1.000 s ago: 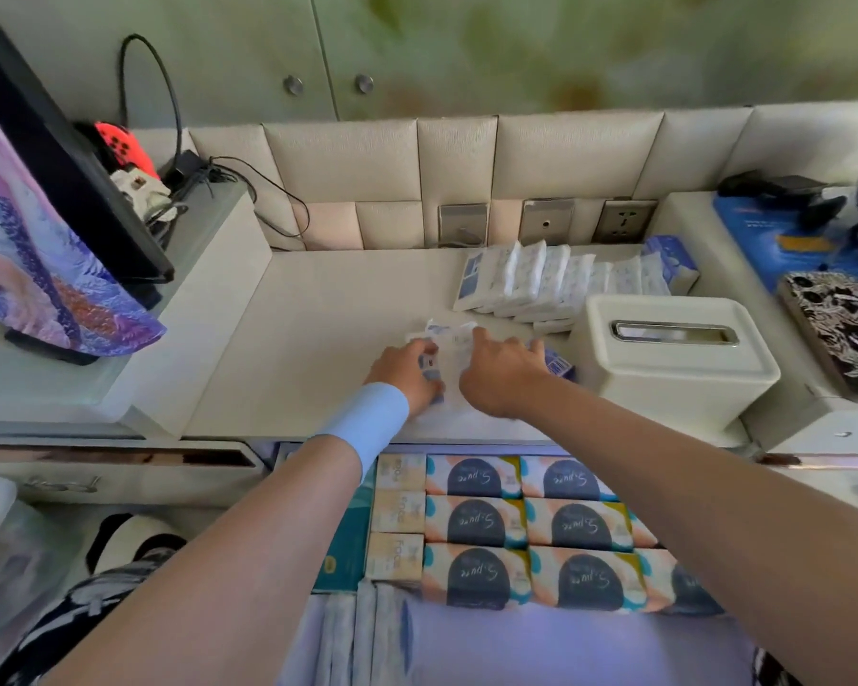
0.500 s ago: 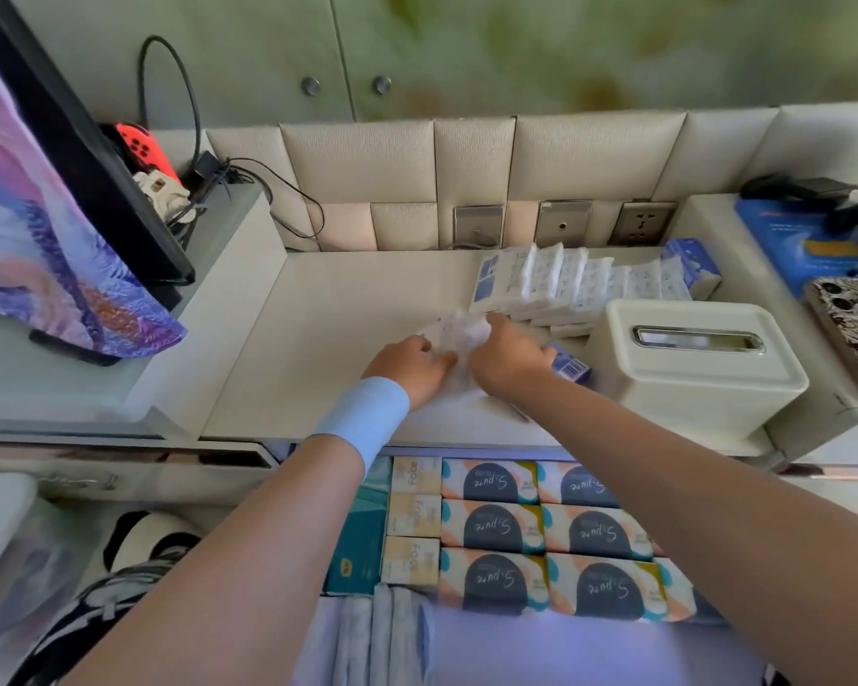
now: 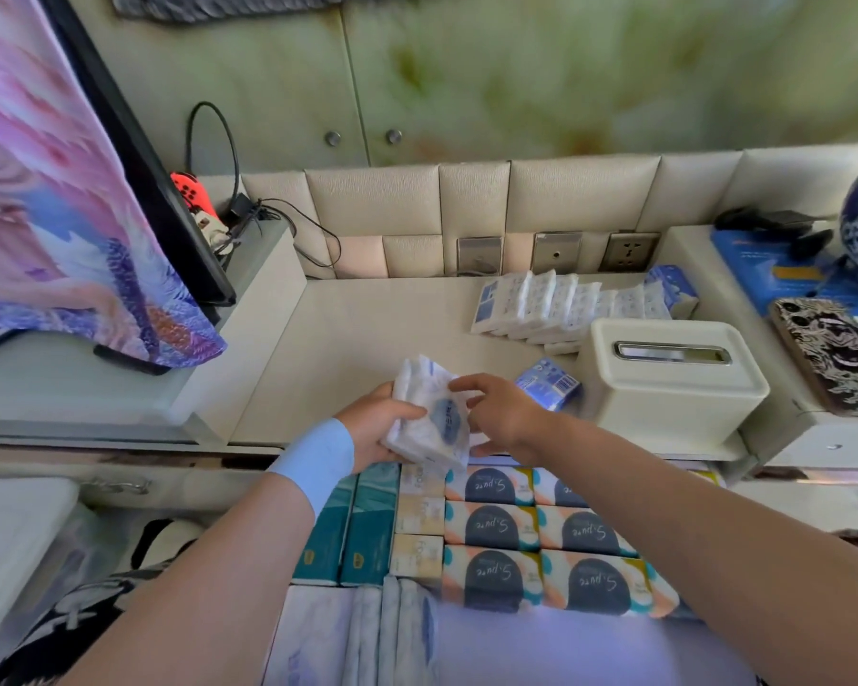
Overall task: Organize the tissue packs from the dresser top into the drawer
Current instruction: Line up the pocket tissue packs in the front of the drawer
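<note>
Gripping tissue packs [image 3: 432, 418], left hand [image 3: 367, 428] fingers [image 3: 403, 413] curled.

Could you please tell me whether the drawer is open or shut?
Open: the drawer sticks out below the dresser top, its rows of tissue packs showing from above.

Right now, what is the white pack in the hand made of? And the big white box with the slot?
The tissue pack looks like soft tissues in thin plastic film: it crinkles and dents where the left hand grips it. The tissue box looks like hard matte plastic, smooth with rounded corners, maybe painted wood. Its slot has a shiny, metal-looking rim.
</note>
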The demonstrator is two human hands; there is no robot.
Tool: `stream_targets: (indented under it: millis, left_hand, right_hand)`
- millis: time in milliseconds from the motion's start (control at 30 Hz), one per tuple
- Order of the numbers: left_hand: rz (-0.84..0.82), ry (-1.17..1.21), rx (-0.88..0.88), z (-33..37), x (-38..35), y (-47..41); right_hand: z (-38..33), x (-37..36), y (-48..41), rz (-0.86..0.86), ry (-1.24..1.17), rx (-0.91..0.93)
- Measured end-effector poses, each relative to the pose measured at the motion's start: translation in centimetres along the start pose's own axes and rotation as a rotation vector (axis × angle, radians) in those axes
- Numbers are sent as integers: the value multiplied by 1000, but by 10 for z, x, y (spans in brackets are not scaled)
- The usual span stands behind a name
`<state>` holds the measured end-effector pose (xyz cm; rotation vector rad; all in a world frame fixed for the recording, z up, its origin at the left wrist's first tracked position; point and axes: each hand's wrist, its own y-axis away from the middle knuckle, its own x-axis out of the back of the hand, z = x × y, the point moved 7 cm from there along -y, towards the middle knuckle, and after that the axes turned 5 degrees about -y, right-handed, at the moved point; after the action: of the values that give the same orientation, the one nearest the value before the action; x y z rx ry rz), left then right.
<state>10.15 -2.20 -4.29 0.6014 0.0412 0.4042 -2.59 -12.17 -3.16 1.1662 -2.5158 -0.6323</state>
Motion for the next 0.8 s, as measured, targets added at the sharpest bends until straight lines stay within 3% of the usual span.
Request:
stream_targets:
  millis: [200,467,567,700,800]
  left_hand:
    - [-17,5,-12,-18,-17,26]
    - [-175,-3,11,-54,-50,67]
    - [-166,-68,16,-67,-47,80]
    - [-103,-254,-4,-75,-37,93]
    - [-16,-577,-11,-80,-28,96]
  right_hand:
    - [17,-3,47,-116,-177,-101]
    - [56,-9,82,-112,-3,-191]
    - [68,-15,98,-140,34,-208]
    - [81,-13,108,-155,211,-182]
    - [83,-1,120,-119,290,-169]
